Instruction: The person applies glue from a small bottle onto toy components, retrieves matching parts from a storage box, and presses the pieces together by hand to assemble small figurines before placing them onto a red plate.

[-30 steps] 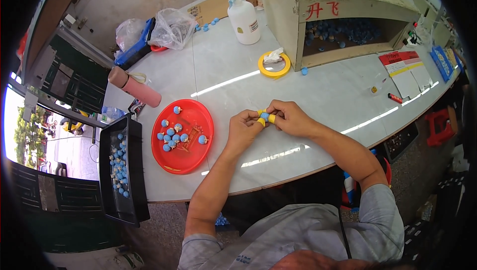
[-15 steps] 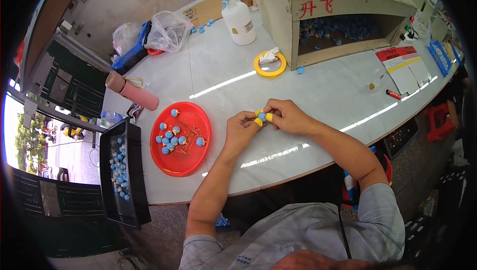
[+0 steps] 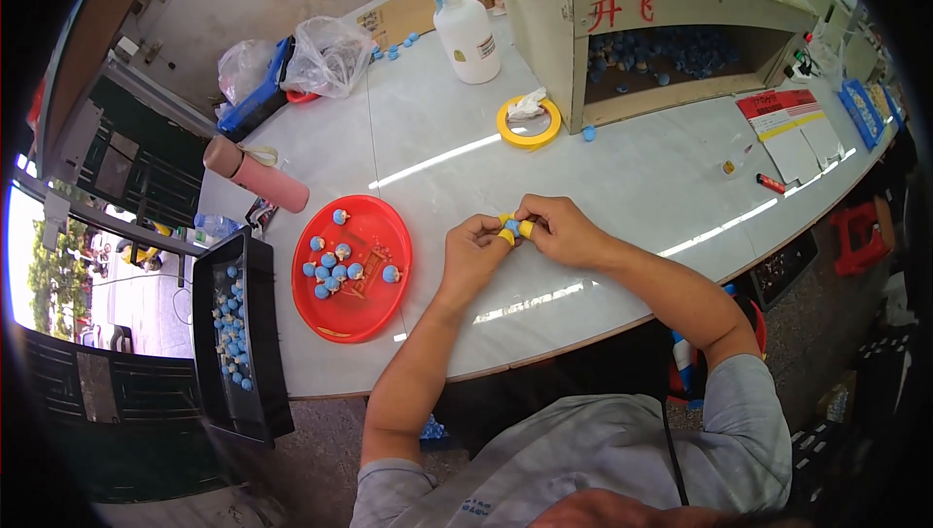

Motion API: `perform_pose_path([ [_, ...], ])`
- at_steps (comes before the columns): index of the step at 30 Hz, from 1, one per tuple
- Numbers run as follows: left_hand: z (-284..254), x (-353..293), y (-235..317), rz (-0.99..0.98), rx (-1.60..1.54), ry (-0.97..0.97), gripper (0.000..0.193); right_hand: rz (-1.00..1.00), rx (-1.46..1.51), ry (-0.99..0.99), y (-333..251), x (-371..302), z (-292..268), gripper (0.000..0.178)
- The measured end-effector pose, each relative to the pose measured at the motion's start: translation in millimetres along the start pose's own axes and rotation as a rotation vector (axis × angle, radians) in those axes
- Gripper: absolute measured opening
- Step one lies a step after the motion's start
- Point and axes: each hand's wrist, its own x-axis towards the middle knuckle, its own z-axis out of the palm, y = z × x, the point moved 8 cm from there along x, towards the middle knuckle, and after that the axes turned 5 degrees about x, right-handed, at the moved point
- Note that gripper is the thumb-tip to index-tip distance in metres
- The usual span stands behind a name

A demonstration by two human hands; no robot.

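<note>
Over the middle of the table, my left hand (image 3: 472,248) and my right hand (image 3: 566,233) meet and pinch a small blue round piece (image 3: 513,226) between their fingertips. Yellow coverings wrap the tips of several fingers and thumbs. Most of the piece is hidden behind them, so its details cannot be made out. To the left of my left hand lies a red round plate (image 3: 345,319). Several small blue balls (image 3: 332,284) with pale bits attached rest on it.
A black bin (image 3: 278,353) with more blue balls stands at the table's left edge. Behind are a pink bottle (image 3: 258,178), a white bottle (image 3: 468,40) and a yellow tape roll (image 3: 505,134). A box-like shelf (image 3: 544,33) holds blue pieces; a red lighter (image 3: 771,184) lies at right.
My hands stay closed together on the small blue piece, with barely any movement. The whole view has shifted slightly.
</note>
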Motion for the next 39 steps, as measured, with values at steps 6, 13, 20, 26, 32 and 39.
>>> perform_pose_path([
  [6, 1.6, -1.0, 1.8, -0.016, -0.016, 0.006, 0.016, 0.047, 0.013, -0.003, 3.6, 0.4, 0.1, 0.007],
  [13, 1.7, 0.5, -0.6, -0.033, -0.043, 0.012, 0.015, 0.052, 0.016, -0.003, 5.6, 1.2, 1.4, 0.007],
  [20, 3.3, 1.2, 3.8, -0.045, -0.004, 0.014, 0.017, 0.04, 0.038, 0.009, 5.5, 1.7, -0.1, 0.009],
  [26, 1.9, 1.4, 2.9, -0.102, -0.003, 0.006, 0.02, 0.115, 0.098, -0.01, 5.4, 2.0, 1.3, 0.011],
  [32, -0.3, 1.6, 5.2, -0.113, 0.022, -0.008, 0.02, 0.169, 0.127, -0.032, 9.4, 2.0, 2.0, 0.011],
  [39, 1.5, 2.8, 3.1, -0.11, -0.033, -0.054, 0.019, 0.209, 0.15, -0.048, 11.8, 1.1, 2.2, 0.011],
])
